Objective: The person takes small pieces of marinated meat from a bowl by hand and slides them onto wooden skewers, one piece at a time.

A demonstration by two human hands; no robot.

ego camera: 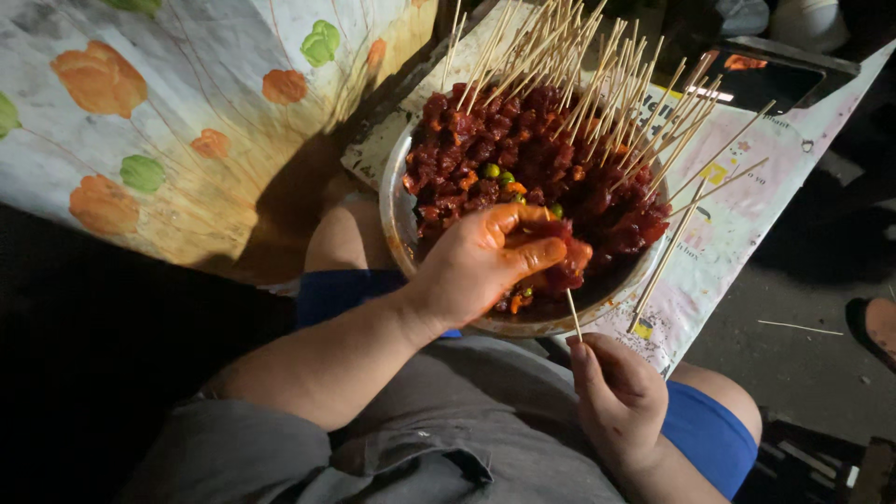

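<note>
My left hand (485, 266) reaches into a metal bowl (396, 210) and pinches a piece of red marinated meat (565, 266) at the near rim. A thin wooden skewer (573, 314) rises from the fingers of my right hand (618, 397), just below the bowl, its tip meeting that piece. The bowl is full of red meat chunks (523, 154) with a few green and orange bits. Several loaded skewers (597, 84) lean out over the bowl's far and right sides.
The bowl rests on a printed paper sheet (747, 205) between my knees in blue shorts (705, 429). A flowered cloth (168, 121) covers the surface at left. A loose skewer (800, 327) and a sandalled foot (877, 327) lie on the dark ground at right.
</note>
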